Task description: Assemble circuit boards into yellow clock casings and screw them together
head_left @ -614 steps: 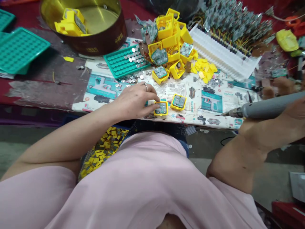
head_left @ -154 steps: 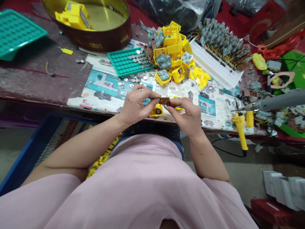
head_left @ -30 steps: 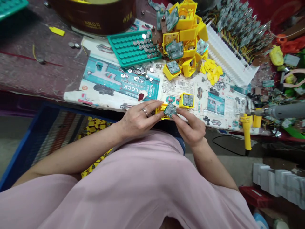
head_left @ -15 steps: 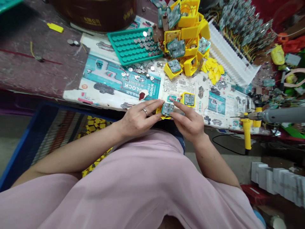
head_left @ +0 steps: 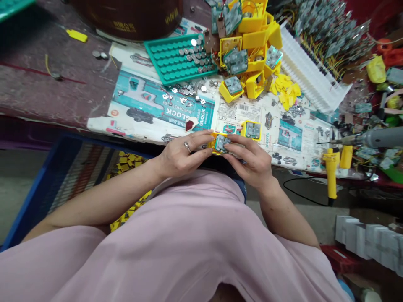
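At the table's front edge, my left hand (head_left: 185,154) pinches the left side of a small yellow plastic case (head_left: 214,142) between fingers and thumb. A grey-green circuit board (head_left: 221,143) sits in or over the case's right part; how deep it lies I cannot tell. My right hand (head_left: 252,159) is closed round the right side, its fingertips on the board and its thumb below. Just behind that hand, a second yellow case with a board in it (head_left: 252,130) lies on the printed cardboard (head_left: 201,100).
A green tray (head_left: 166,63) with button cells stands behind, loose cells before it. Yellow cases (head_left: 253,40) are heaped beside small yellow pieces (head_left: 286,90) and a white foam rack (head_left: 315,71). At right, a grey-handled pointed tool (head_left: 378,137) juts over the table. A blue crate (head_left: 34,184) is lower left.
The right fingers have shifted over the board and its thumb has moved lower. More of the case's yellow left part now shows. The whole view has shifted slightly.
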Motion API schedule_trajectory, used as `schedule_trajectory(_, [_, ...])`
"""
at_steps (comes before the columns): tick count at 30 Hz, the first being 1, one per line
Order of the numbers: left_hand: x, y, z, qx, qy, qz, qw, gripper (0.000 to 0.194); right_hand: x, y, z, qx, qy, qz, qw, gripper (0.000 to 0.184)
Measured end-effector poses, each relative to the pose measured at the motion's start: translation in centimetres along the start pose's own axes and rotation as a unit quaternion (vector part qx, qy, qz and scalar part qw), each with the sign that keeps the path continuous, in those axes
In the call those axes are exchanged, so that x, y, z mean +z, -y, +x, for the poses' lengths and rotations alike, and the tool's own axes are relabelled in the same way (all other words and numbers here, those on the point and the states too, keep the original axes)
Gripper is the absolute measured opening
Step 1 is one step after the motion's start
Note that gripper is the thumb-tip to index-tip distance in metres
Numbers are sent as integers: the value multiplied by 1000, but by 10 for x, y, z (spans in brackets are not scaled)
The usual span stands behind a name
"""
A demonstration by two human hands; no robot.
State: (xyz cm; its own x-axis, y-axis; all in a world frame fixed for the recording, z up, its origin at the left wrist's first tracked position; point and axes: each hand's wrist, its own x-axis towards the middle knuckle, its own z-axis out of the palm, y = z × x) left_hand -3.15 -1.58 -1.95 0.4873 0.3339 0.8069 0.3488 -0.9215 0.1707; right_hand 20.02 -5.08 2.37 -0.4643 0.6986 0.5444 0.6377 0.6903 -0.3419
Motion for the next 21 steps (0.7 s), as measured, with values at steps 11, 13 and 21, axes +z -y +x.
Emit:
schedule_trajectory(11, [0,-6,-3,-66,15,-25,997,36,-9,3,16,-20,81,-60,995,18])
schedule_trajectory(13, [0,-5,-1,-42,14,-13,999,36,-9,4,18,-12,99,-75,992,18])
schedule_trajectory(21, [2,-5,0,-51,25,-24,998,28,-9,13,16,-43,50,-165,984,16])
